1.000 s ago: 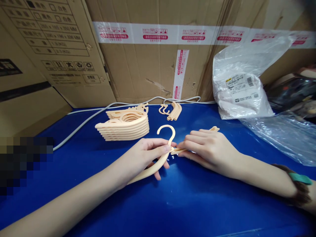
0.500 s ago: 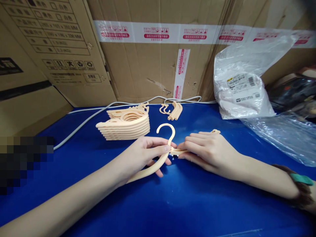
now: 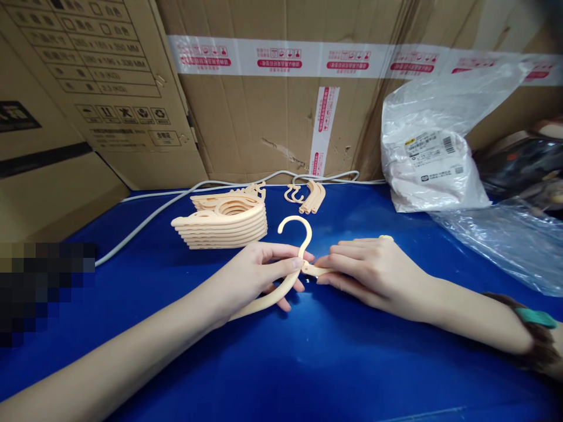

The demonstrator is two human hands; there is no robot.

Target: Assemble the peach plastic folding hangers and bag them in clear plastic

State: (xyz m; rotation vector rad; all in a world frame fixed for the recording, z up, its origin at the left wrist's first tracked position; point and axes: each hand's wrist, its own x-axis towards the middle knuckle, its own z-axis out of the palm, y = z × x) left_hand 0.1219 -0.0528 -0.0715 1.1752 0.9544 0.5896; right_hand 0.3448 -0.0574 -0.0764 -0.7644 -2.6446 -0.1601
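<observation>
A cream plastic folding hanger point(image 3: 281, 291) is between my two hands over the blue surface, its hook pointing up and curving left. My left hand point(image 3: 259, 269) grips it near the base of the hook, thumb on top and some fingers behind. One arm of the hanger runs back under my left wrist. My right hand point(image 3: 373, 272) is closed around the other arm, which meets the hook at a joint between the hands. Most of that arm is hidden by my right fingers; a small cream tip shows above the knuckles.
Behind my left hand lies a stack of cream hangers point(image 3: 220, 223). Loose curved hanger pieces point(image 3: 313, 197) and small hooks point(image 3: 292, 193) are farther back. A white cable point(image 3: 158, 217) runs along cardboard boxes point(image 3: 264, 129). A plastic bag point(image 3: 433, 158) stands at the back right.
The hanger's hook has shifted very slightly up and left, and the arm in my right hand now slopes a little differently at the joint. Both hands keep their hold.
</observation>
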